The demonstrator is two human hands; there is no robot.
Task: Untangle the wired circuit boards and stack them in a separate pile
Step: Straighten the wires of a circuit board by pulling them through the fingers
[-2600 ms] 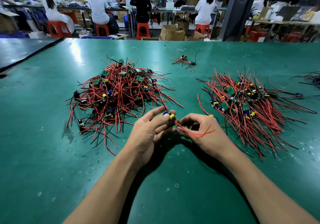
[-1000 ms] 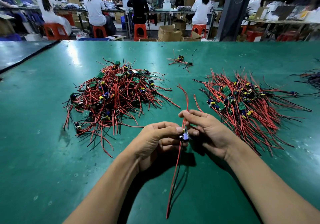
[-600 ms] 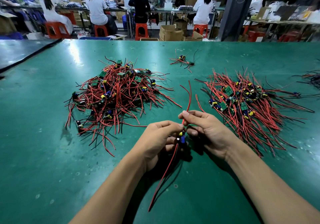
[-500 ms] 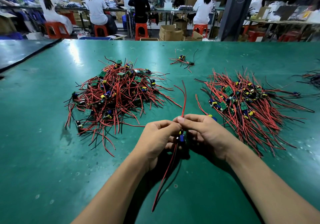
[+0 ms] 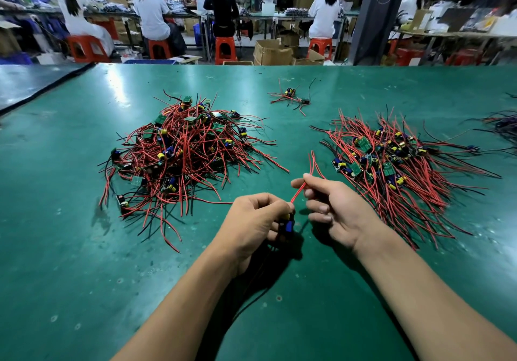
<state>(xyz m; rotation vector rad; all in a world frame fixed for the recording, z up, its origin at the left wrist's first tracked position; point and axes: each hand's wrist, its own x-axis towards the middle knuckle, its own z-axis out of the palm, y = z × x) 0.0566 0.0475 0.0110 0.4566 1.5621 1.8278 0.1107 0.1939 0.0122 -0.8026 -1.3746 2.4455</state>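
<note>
Red leads (image 5: 298, 192) run from a small board (image 5: 288, 225), gripped in the curled left hand (image 5: 256, 220), to the right hand (image 5: 337, 211), which pinches them above the worktop (image 5: 84, 248). The board looks clear of the tangle (image 5: 184, 151); the next move is probably to lay it on the right pile (image 5: 391, 170).

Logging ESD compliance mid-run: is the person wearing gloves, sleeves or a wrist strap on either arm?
No. The left hand and right hand are bare: no gloves or rings visible. The left forearm and right forearm are uncovered to the frame edge, with no sleeves, watch, wrist strap or cable.
</note>
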